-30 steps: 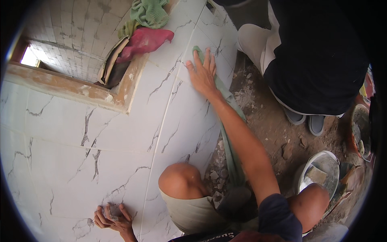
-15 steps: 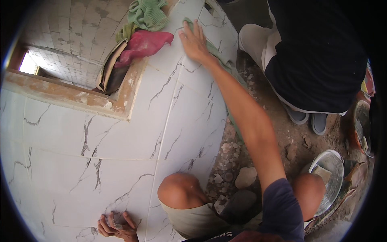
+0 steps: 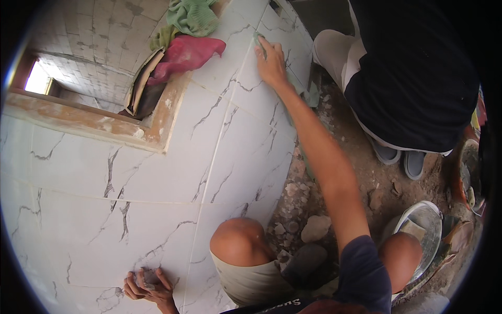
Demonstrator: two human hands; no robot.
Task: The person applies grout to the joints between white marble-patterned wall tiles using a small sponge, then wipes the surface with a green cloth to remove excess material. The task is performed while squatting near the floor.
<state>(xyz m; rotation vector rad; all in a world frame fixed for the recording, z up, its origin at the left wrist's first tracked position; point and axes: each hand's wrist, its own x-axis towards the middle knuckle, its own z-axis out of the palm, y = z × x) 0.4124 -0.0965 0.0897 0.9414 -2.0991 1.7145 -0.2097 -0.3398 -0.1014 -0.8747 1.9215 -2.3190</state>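
Observation:
My right hand (image 3: 272, 62) reaches far up the white, grey-veined wall tiles (image 3: 175, 172). Its fingers are bent over a green cloth (image 3: 312, 95), which is pressed to the tile beside a joint and trails down by the wrist. Low on the same wall, my left hand (image 3: 148, 289) rests against a tile with its fingers curled. Something greyish shows between those fingers, too small to name.
A wood-framed opening (image 3: 89, 119) at upper left holds a pink cloth (image 3: 185, 57) and a pale green cloth (image 3: 193, 18). Another person (image 3: 413, 89) in dark clothing stays close at right. Rubble (image 3: 316, 228) and a bucket (image 3: 426, 230) lie on the dirt ground.
My right hand has shifted right and slightly down along the tiles with the green cloth bunched under it. My left hand has moved up only a little.

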